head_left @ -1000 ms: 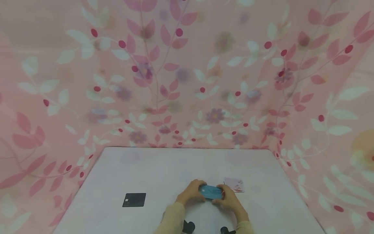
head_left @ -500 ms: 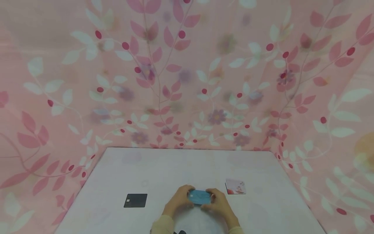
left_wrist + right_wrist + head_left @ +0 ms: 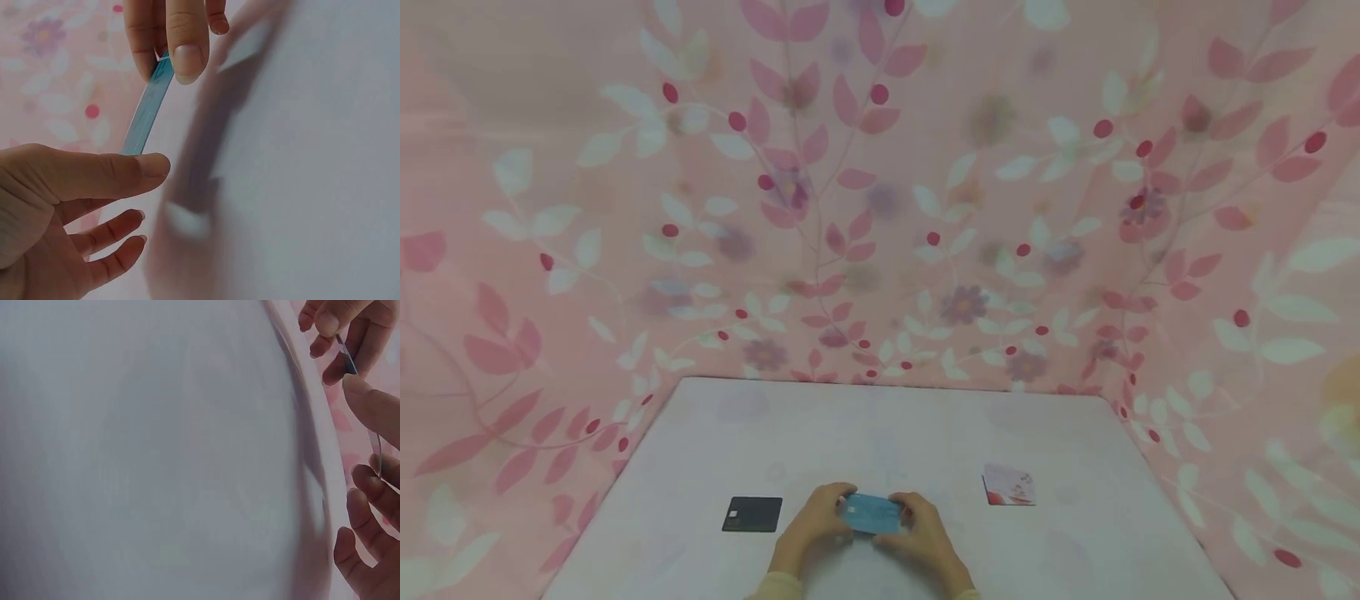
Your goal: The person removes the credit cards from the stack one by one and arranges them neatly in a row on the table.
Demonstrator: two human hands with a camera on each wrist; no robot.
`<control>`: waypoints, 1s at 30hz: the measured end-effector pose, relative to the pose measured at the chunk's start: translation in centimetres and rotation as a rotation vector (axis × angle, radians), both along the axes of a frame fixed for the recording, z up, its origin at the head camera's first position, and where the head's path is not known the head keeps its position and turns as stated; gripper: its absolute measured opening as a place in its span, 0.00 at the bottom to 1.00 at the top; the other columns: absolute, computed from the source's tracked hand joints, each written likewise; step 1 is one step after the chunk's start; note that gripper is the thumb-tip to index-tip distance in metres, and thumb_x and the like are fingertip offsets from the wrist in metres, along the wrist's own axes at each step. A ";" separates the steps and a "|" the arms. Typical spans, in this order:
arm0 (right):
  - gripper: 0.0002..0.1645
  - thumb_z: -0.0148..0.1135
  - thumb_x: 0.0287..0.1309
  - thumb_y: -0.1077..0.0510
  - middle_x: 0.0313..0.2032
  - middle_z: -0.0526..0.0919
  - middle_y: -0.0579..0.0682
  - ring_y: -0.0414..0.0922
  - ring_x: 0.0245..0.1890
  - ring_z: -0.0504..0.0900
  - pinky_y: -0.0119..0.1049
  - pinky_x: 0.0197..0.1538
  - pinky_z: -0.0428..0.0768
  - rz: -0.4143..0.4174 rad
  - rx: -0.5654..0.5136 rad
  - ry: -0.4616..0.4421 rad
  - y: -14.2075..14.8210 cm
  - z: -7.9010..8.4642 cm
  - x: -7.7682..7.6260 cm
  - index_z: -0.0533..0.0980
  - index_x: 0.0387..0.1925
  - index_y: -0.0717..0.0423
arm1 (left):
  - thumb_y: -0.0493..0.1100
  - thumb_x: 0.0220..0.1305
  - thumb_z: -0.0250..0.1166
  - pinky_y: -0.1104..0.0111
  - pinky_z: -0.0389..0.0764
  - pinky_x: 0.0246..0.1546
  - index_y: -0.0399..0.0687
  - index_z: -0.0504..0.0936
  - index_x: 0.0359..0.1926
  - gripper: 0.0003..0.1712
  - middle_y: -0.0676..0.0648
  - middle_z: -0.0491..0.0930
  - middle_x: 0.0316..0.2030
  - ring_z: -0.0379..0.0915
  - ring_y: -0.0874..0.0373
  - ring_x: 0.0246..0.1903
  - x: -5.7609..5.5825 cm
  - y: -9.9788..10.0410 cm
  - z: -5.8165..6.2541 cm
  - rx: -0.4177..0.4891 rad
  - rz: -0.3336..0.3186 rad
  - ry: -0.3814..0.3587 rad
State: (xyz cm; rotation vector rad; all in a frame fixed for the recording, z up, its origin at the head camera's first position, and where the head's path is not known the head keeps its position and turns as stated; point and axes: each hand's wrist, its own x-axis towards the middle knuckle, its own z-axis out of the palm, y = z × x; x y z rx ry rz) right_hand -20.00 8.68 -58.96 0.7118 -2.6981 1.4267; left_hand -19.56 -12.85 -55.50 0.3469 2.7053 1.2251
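A blue bank card [image 3: 871,513] is held up in front of the person, over the near middle of the table. The left hand [image 3: 811,518] pinches one short end between thumb and fingers, while the right hand [image 3: 921,533] pinches the opposite end. In the left wrist view the card [image 3: 145,119] shows nearly edge-on, its shadow falling on the white surface beside it. From the right wrist only a thin edge of the card [image 3: 347,355] shows; the right thumb [image 3: 375,409] covers part of it.
A black bank card [image 3: 752,514] lies on the white table [image 3: 820,425] to the left of the hands. Farther right lies a pale pink-and-white card [image 3: 1010,485] with red at one corner. Pink floral cloth [image 3: 880,208] rises behind the table and along its sides.
Both hands have moved left with the blue card, away from the pale card, which they partly covered a second ago. The view has shifted slightly. The grip looks the same.
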 end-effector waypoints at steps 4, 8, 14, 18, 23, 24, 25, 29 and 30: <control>0.39 0.75 0.38 0.45 0.42 0.79 0.48 0.36 0.35 0.71 0.29 0.38 0.73 0.016 -0.012 -0.021 -1.4 -0.2 0.0 0.74 0.51 0.63 | 0.32 0.31 0.75 0.47 0.74 0.47 0.31 0.75 0.51 0.38 0.34 0.77 0.48 0.73 0.37 0.46 0.1 -1.6 0.1 0.008 -0.005 0.006; 0.39 0.75 0.38 0.45 0.41 0.78 0.46 0.35 0.35 0.71 0.29 0.39 0.73 0.032 -0.015 -0.021 -3.0 -0.4 -0.3 0.74 0.51 0.61 | 0.34 0.32 0.76 0.48 0.74 0.46 0.33 0.76 0.51 0.38 0.37 0.78 0.47 0.74 0.40 0.45 0.2 -3.4 0.0 0.007 0.016 0.002; 0.38 0.75 0.38 0.47 0.40 0.78 0.46 0.35 0.35 0.72 0.29 0.40 0.74 0.065 -0.031 0.007 -4.7 -0.7 -0.6 0.74 0.51 0.62 | 0.37 0.32 0.77 0.49 0.74 0.45 0.35 0.76 0.50 0.37 0.42 0.78 0.44 0.73 0.44 0.43 0.6 -5.3 -0.4 -0.007 0.063 0.028; 0.39 0.75 0.37 0.46 0.40 0.79 0.46 0.35 0.37 0.72 0.30 0.41 0.74 0.065 -0.008 0.036 -5.4 -1.0 -0.7 0.74 0.50 0.61 | 0.37 0.31 0.77 0.50 0.74 0.47 0.35 0.76 0.50 0.38 0.43 0.78 0.44 0.73 0.46 0.43 0.7 -6.1 -0.9 -0.021 0.082 0.032; 0.39 0.76 0.36 0.44 0.41 0.79 0.46 0.36 0.38 0.73 0.32 0.43 0.75 0.056 0.033 0.071 -6.3 -1.2 -0.8 0.75 0.50 0.61 | 0.36 0.31 0.77 0.50 0.74 0.48 0.34 0.76 0.50 0.37 0.42 0.79 0.44 0.74 0.45 0.43 0.8 -6.7 -1.4 -0.042 0.090 0.043; 0.39 0.76 0.36 0.45 0.40 0.79 0.46 0.36 0.38 0.73 0.32 0.43 0.75 0.055 0.034 0.065 -6.5 -1.2 -0.8 0.75 0.50 0.60 | 0.36 0.31 0.77 0.50 0.73 0.49 0.34 0.76 0.49 0.37 0.41 0.79 0.44 0.74 0.44 0.44 0.8 -6.8 -1.5 -0.044 0.092 0.048; 0.39 0.76 0.36 0.45 0.41 0.79 0.46 0.36 0.38 0.73 0.32 0.44 0.74 0.054 0.037 0.059 -6.6 -1.2 -0.8 0.75 0.50 0.60 | 0.35 0.30 0.77 0.49 0.73 0.49 0.34 0.76 0.49 0.37 0.41 0.79 0.44 0.74 0.44 0.45 0.9 -6.9 -1.5 -0.043 0.094 0.051; 0.39 0.76 0.36 0.44 0.40 0.78 0.44 0.35 0.38 0.72 0.31 0.43 0.74 0.055 0.051 0.045 -7.1 -1.3 -0.8 0.75 0.50 0.59 | 0.34 0.30 0.77 0.50 0.74 0.47 0.35 0.77 0.48 0.36 0.44 0.78 0.39 0.74 0.47 0.41 0.9 -7.3 -1.7 -0.059 0.108 0.045; 0.38 0.76 0.36 0.44 0.40 0.78 0.43 0.35 0.38 0.72 0.31 0.44 0.74 0.055 0.061 0.051 -7.2 -1.3 -0.9 0.75 0.50 0.59 | 0.34 0.30 0.77 0.51 0.75 0.46 0.36 0.77 0.48 0.36 0.46 0.78 0.38 0.74 0.49 0.39 0.9 -7.5 -1.7 -0.067 0.110 0.043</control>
